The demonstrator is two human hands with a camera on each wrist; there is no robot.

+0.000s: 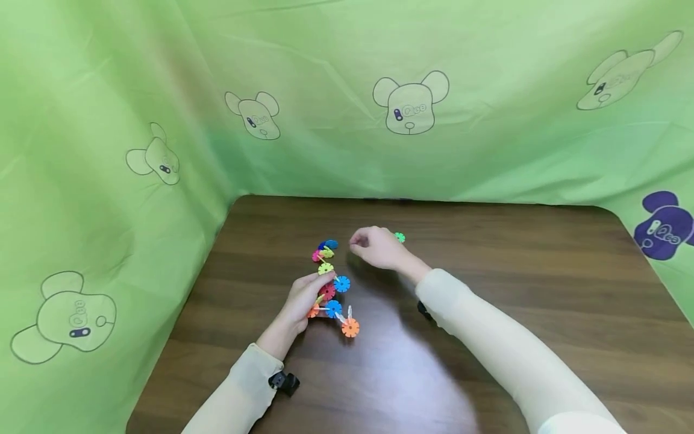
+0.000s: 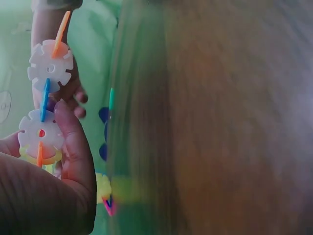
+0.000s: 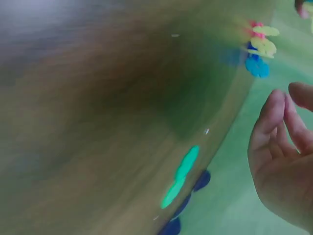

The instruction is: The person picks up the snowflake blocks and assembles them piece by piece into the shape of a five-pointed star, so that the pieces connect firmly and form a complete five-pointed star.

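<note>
Over the brown table (image 1: 515,271), the left hand (image 1: 305,296) held a long, wiggly chain (image 1: 326,269) of bright, flower-shaped discs. It pinched the chain near the middle with a small, snug grip, and the thumb hid some of the joins. One end, with an orange disc (image 1: 350,328) on it, poked out toward the person. The other end, with a blue disc (image 1: 331,244), pointed to the back. I could not tell if that end touched the wood.

The right hand (image 1: 379,247) hung just beside the blue end and held nothing. Its fingers were bent, with only a little gap by the thumb. Near it, a green disc (image 1: 399,237) lay toward the back; I could not tell if it was one or two.

The chain looked easy to break. The discs sat in thin slots, so a hard squeeze or a twist could have popped one out. Both ends stuck out far from the pinch, so they could have wobbled, and a bump on the table could have pulled a join loose. The right hand was so close to the blue end that a quick swing could have knocked it. Its sleeve (image 1: 477,328) could also have brushed the green disc away.
</note>
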